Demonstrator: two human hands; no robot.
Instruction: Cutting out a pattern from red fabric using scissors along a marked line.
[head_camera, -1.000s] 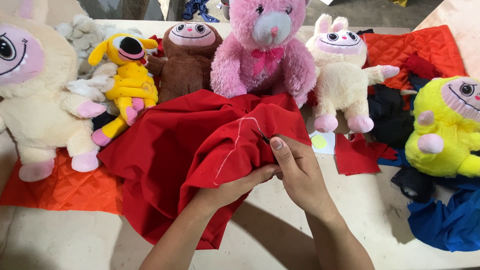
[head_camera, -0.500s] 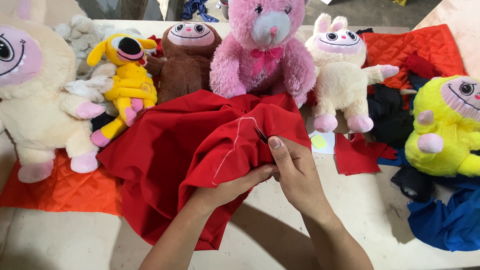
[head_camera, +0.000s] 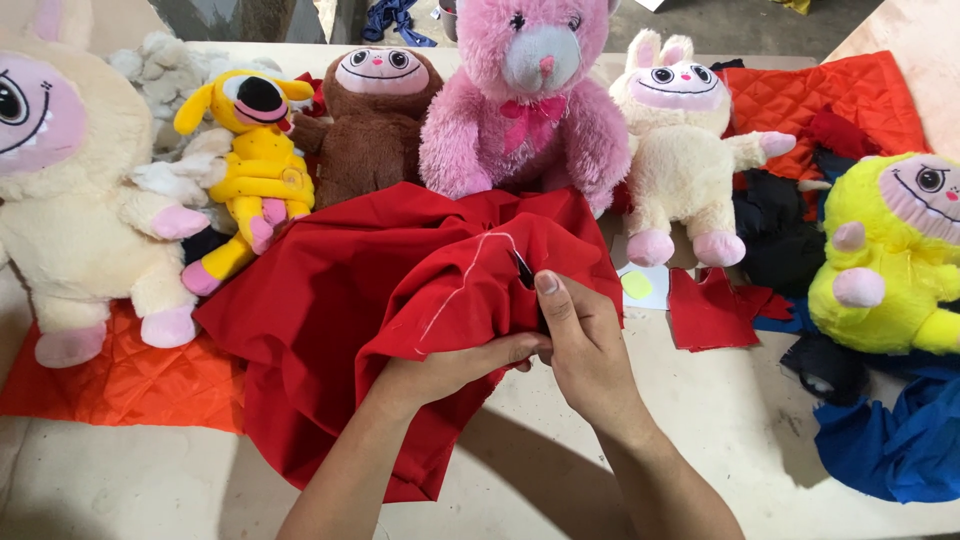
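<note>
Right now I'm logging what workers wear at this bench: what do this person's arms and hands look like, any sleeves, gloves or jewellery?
Both forearms are bare as far as the frame shows: no sleeves in view. The left hand and right hand wear no gloves, and no rings, watch or bracelets show. The fingernails are short and unpainted. No markings are visible.

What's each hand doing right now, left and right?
Left hand: closed, pinching the red fabric.
Right hand: closed on the same fabric, with a small dark tool.
</note>
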